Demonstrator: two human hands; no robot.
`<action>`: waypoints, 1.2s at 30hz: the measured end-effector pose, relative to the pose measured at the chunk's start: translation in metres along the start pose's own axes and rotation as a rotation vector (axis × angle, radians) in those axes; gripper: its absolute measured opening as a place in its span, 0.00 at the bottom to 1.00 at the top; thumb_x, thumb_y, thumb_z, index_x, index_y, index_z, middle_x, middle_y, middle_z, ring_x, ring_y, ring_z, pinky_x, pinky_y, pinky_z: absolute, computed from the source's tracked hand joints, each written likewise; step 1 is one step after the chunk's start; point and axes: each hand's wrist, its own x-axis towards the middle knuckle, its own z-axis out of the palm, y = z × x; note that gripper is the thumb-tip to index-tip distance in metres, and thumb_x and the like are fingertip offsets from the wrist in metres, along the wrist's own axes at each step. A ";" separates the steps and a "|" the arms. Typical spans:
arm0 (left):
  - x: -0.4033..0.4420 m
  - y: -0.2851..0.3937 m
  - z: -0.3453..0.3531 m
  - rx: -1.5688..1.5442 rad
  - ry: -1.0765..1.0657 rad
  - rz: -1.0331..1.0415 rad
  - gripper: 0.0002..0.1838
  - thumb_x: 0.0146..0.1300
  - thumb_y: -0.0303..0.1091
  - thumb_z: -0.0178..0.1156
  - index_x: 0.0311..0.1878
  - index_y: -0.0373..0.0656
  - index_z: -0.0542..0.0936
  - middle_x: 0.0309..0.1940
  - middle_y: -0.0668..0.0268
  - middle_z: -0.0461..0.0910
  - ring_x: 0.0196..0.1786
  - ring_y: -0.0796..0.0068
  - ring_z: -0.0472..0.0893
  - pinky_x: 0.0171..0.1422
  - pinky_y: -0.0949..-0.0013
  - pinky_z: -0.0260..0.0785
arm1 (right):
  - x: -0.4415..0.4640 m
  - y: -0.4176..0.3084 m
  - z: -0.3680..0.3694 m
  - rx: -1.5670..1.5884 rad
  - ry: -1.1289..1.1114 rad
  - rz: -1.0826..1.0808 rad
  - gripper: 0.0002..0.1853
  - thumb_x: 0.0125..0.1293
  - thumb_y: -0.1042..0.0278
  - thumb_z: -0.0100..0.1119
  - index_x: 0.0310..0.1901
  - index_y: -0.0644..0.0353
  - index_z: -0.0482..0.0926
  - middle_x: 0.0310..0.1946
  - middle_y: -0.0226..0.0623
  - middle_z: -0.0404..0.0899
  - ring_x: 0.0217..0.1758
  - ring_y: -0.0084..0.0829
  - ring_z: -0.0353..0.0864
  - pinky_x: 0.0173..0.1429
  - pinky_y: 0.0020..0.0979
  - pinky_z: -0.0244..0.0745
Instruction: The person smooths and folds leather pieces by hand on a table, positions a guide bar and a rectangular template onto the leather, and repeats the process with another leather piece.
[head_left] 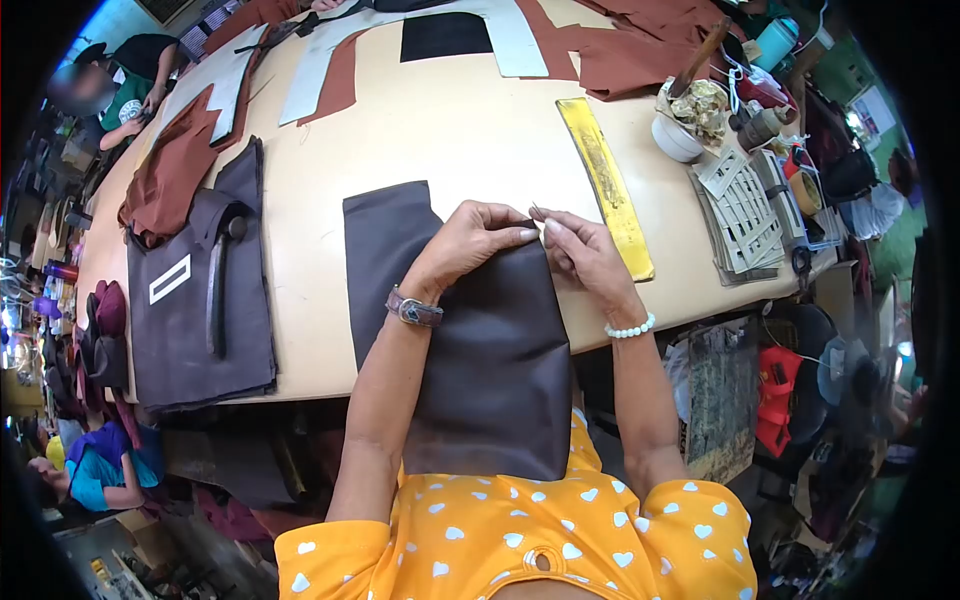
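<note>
A dark brown leather-like sheet point(490, 370) hangs over the table's front edge and down to my lap, its far part lying flat on the tabletop. My left hand point(475, 240) pinches the sheet's top edge between thumb and fingers. Close beside it, my right hand point(580, 250) is closed at the sheet's upper right corner. A small pale piece shows between the right fingertips, too small to name. To the right of that hand lies a worn yellow bar point(605, 185), flat on the table.
On the left, a hammer point(218, 290) and a white rectangular frame point(170, 280) rest on stacked dark sheets point(150, 350). Rust-brown pieces point(640, 50) lie at the back. A white bowl point(677, 138) and slotted templates point(745, 215) sit at right. Another person point(130, 90) works at far left.
</note>
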 end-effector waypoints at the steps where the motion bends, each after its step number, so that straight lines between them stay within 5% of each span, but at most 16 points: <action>1: -0.002 0.000 0.001 -0.006 -0.010 -0.008 0.10 0.63 0.32 0.61 0.42 0.37 0.82 0.33 0.73 0.81 0.35 0.89 0.76 0.43 0.82 0.69 | -0.003 0.001 0.000 0.045 -0.015 0.024 0.17 0.70 0.63 0.52 0.55 0.63 0.77 0.27 0.20 0.72 0.25 0.09 0.63 0.27 0.13 0.58; 14: -0.011 0.004 0.002 -0.001 -0.050 -0.014 0.10 0.63 0.33 0.61 0.42 0.36 0.83 0.34 0.71 0.82 0.38 0.87 0.76 0.47 0.80 0.67 | -0.020 -0.017 0.000 -0.065 -0.015 -0.012 0.25 0.65 0.71 0.58 0.62 0.66 0.65 0.32 0.33 0.82 0.36 0.17 0.78 0.43 0.18 0.72; 17: -0.010 0.004 0.002 -0.012 -0.065 -0.005 0.10 0.62 0.32 0.61 0.42 0.36 0.83 0.34 0.71 0.82 0.38 0.87 0.76 0.47 0.80 0.67 | -0.019 -0.011 0.001 -0.078 0.006 -0.063 0.25 0.65 0.70 0.57 0.63 0.63 0.65 0.28 0.28 0.81 0.19 0.07 0.61 0.22 0.11 0.53; 20: -0.010 0.004 0.002 -0.013 -0.063 -0.006 0.10 0.62 0.32 0.61 0.41 0.35 0.83 0.33 0.70 0.82 0.38 0.87 0.76 0.47 0.80 0.67 | -0.020 -0.016 0.001 -0.078 0.005 -0.023 0.25 0.64 0.73 0.59 0.62 0.66 0.65 0.30 0.35 0.83 0.37 0.18 0.79 0.48 0.21 0.72; 36: -0.011 0.006 0.004 -0.005 -0.050 0.002 0.09 0.61 0.31 0.61 0.40 0.35 0.83 0.31 0.71 0.82 0.35 0.88 0.75 0.43 0.81 0.68 | -0.019 -0.016 0.000 -0.088 0.000 -0.037 0.27 0.63 0.73 0.60 0.62 0.67 0.64 0.29 0.34 0.83 0.35 0.16 0.78 0.48 0.20 0.70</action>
